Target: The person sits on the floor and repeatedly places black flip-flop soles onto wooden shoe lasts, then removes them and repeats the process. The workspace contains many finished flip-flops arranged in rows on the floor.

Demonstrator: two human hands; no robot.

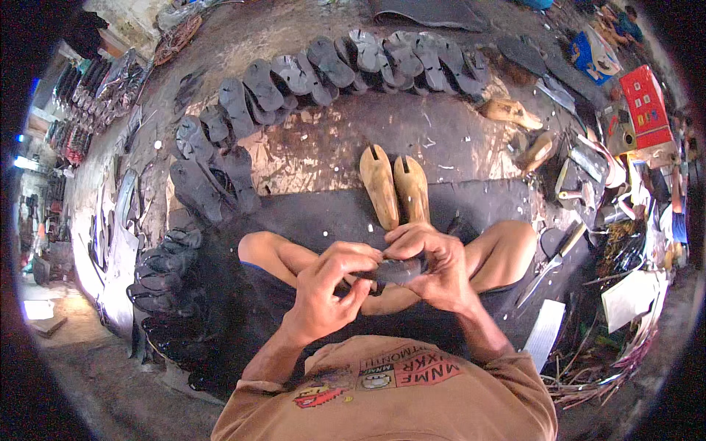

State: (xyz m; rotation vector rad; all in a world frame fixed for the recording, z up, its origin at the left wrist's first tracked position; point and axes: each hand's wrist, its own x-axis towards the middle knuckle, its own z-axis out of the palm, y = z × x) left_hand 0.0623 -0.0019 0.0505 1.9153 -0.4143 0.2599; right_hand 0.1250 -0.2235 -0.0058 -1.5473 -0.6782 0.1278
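Observation:
A dark, curved sandal piece point(399, 271) is held between my hands, above my crossed legs. My right hand point(435, 268) grips it from the right, with the thumb below and the fingers bent over the top. My left hand point(334, 283) is closed at its left end, the fingertips pinching near the upper edge. Fingers hide much of the piece, so its full shape cannot be made out. Just beyond the hands, two wooden shoe lasts point(379, 187) lie side by side on a dark mat point(309, 209), toes pointing toward me.
Black sandal soles point(265, 84) stand in an arc from the left round the far side. Dark straps point(165, 268) are piled at left. More lasts point(511, 112), a knife point(562, 246), a white paper strip point(546, 332) and a red box point(647, 106) lie at right.

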